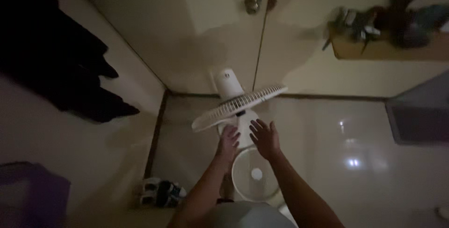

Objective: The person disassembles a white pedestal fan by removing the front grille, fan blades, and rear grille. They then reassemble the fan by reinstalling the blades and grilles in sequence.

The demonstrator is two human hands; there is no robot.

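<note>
A white standing fan (236, 104) is seen from above in a dim room, its round grille tilted and its motor housing behind it toward the door. Both my arms reach forward to it. My left hand (228, 140) rests against the fan's neck just below the grille, fingers spread. My right hand (264, 137) is beside it, fingers apart, touching or nearly touching the same part. Neither hand grips anything. The fan's round white base (255, 175) stands on the floor below my forearms.
A closed pale door with a round knob (253, 2) lies ahead. Dark clothing (61, 64) hangs on the left wall. Shoes (161, 193) sit on the floor at lower left. A shelf (388, 48) with cluttered items is on the right wall.
</note>
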